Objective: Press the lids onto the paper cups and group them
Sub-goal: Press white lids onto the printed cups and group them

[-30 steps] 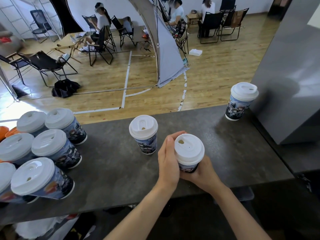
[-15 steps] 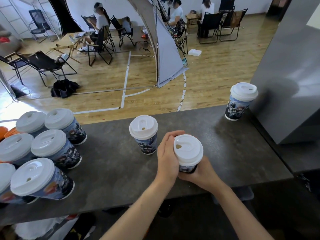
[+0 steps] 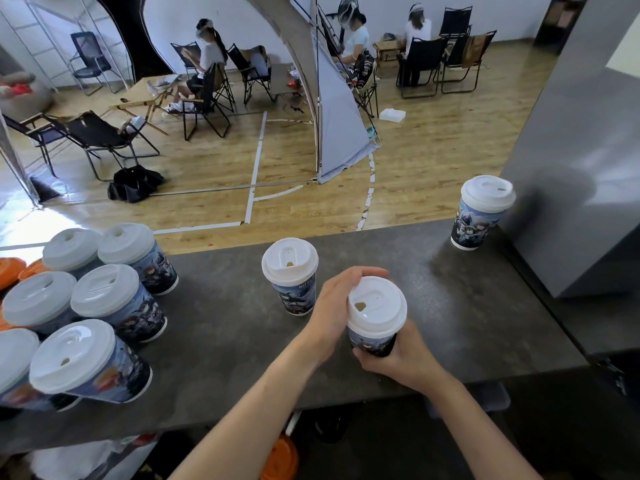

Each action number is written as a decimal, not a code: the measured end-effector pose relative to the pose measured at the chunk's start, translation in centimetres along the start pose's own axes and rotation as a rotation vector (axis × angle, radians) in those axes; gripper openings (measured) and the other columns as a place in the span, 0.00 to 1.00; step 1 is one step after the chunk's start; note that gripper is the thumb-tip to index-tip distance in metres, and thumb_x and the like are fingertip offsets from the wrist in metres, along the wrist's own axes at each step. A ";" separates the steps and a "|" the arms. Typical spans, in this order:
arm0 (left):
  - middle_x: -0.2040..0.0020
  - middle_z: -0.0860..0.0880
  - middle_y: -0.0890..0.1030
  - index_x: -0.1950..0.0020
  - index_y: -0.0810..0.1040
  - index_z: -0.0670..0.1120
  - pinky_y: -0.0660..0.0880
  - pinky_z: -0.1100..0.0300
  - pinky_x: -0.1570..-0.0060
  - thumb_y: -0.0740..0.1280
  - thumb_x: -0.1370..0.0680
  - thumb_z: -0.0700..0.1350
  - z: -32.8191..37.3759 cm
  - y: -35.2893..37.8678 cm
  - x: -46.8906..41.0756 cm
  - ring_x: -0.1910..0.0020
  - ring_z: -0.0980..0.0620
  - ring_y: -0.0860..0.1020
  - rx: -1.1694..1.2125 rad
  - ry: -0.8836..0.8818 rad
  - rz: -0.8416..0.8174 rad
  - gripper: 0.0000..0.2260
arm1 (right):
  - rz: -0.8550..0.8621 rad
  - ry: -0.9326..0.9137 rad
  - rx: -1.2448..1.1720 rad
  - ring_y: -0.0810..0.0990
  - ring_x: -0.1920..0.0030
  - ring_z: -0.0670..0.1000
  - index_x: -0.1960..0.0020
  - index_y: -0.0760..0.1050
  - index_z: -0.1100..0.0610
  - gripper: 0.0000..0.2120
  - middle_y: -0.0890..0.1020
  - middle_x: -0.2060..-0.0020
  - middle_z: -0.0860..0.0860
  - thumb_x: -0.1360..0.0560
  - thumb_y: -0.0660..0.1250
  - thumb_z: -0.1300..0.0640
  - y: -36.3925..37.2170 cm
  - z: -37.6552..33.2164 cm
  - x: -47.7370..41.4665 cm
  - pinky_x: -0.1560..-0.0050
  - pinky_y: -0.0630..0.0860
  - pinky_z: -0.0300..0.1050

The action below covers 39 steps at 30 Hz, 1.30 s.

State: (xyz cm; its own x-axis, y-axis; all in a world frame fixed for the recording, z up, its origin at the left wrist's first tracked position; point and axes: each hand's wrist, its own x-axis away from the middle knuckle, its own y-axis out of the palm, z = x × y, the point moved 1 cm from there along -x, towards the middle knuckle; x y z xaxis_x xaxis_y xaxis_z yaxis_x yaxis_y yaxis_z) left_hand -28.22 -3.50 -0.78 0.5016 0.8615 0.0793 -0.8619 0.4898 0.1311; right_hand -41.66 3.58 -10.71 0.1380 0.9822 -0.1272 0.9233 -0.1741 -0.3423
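Reference is the held cup (image 3: pixel 372 341); everything is placed against it. Surface is a dark grey speckled counter (image 3: pixel 221 341), and its far edge drops to a wood floor (image 3: pixel 433 161). Far left of the held cup, at the frame edge, are orange lids (image 3: pixel 10 271), partly cut off. Just inboard is the grouped batch (image 3: pixel 114 299): six lidded cups by my count, packed close, printed sleeves, white lids. Beyond and left of the held cup, down on the floor, are black folding chairs (image 3: pixel 100 136), a black bag (image 3: pixel 135 183) and white tape lines (image 3: pixel 256 174). A grey tent panel (image 3: pixel 339 133) stands behind the held cup, with seated people past it. The middle cup (image 3: pixel 291 275) is upright and lidded, just left of and beyond the held cup, not touching it. My left hand (image 3: pixel 334 306) is curled round the left and far rim of the lid (image 3: pixel 377 303), with its fingers wrapped over the edge. The lid looks fully on and its sip hole faces me. My right hand (image 3: pixel 401 358) is clamped round the held cup's body from the near right, fingers closed on the sleeve. It hides the base, so I can't tell if it's resting on the counter. Well right and beyond the held cup, one lone lidded cup (image 3: pixel 483 213) sits at the counter's far edge. It's just beside a tall grey block (image 3: pixel 571 202), which carries a shadow.
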 end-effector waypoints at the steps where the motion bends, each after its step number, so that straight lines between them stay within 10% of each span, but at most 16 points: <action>1: 0.51 0.48 0.88 0.45 0.84 0.40 0.76 0.68 0.52 0.54 0.14 0.39 -0.3 0.3 0.2 0.52 0.58 0.83 0.018 0.033 0.061 0.17 | -0.010 -0.008 -0.007 0.79 0.32 0.46 0.27 0.72 0.49 0.37 0.81 0.35 0.41 0.33 0.82 0.55 0.0 -0.1 0.0 0.31 0.76 0.46; 8: 0.56 0.56 0.85 0.49 0.82 0.44 0.76 0.67 0.53 0.55 0.14 0.37 -2.0 1.7 2.2 0.54 0.59 0.81 -0.028 0.154 0.431 0.16 | 0.040 -0.003 -0.046 0.77 0.30 0.49 0.24 0.68 0.51 0.47 0.79 0.31 0.45 0.37 0.84 0.40 0.3 -0.9 0.0 0.31 0.77 0.52; 16: 0.46 0.42 0.86 0.38 0.80 0.33 0.78 0.64 0.49 0.54 0.15 0.34 1.3 -0.6 -0.7 0.50 0.54 0.83 -0.045 0.005 -0.104 0.15 | 0.014 0.004 0.015 0.79 0.32 0.50 0.27 0.72 0.54 0.38 0.81 0.35 0.44 0.32 0.83 0.49 0.0 -0.6 -0.2 0.32 0.77 0.50; 28: 0.51 0.49 0.86 0.48 0.83 0.45 0.77 0.60 0.48 0.56 0.17 0.46 -1.8 1.4 1.9 0.49 0.51 0.83 -0.082 0.243 0.311 0.16 | 0.006 0.016 -0.044 0.78 0.31 0.45 0.24 0.68 0.51 0.48 0.79 0.33 0.42 0.37 0.83 0.36 0.3 -0.9 0.0 0.32 0.77 0.45; 39: 0.46 0.52 0.87 0.42 0.85 0.47 0.77 0.68 0.49 0.55 0.13 0.43 0.0 -1.0 0.7 0.46 0.58 0.83 -0.031 -0.018 0.011 0.17 | -0.032 0.012 -0.039 0.76 0.31 0.42 0.25 0.69 0.46 0.42 0.78 0.33 0.36 0.34 0.83 0.42 0.2 -0.7 0.1 0.30 0.75 0.40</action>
State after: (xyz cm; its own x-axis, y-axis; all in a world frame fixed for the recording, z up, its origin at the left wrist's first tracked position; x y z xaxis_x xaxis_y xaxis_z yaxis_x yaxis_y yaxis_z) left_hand -26.97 -3.43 -0.82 0.4933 0.8643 0.0981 -0.8690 0.4847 0.0991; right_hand -41.17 3.69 -10.11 0.1123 0.9880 -0.1057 0.9406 -0.1400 -0.3093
